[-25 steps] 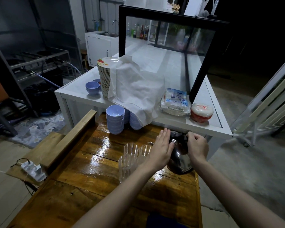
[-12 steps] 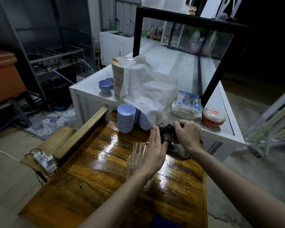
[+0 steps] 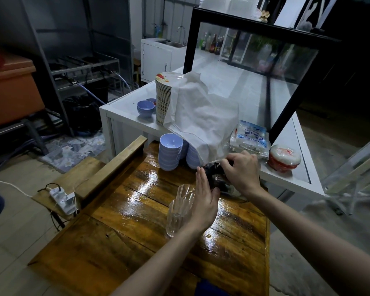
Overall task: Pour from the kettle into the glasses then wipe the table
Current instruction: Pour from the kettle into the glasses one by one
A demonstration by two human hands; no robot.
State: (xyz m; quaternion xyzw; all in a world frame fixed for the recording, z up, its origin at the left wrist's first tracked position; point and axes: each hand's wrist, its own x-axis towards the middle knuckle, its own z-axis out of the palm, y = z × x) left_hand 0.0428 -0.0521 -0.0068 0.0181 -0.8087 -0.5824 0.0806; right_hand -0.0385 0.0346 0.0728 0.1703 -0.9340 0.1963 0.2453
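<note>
R hand (image 3: 241, 169) fingers clamped on kettle (image 3: 218, 180) top | L hand (image 3: 204, 199) fingers flat, pressed tog. vs kettle side | glasses (image 3: 179, 208) just L of kettle | on wet bench (image 3: 137, 210)

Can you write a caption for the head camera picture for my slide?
Both hands on the dark kettle: right hand gripping the top, left hand flat against its side, above the glasses.

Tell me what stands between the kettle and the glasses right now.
The left hand does: its flat palm rests against the kettle on the side facing the glasses. The right hand grips the kettle's top. Nothing else visible blocks the way.
</note>
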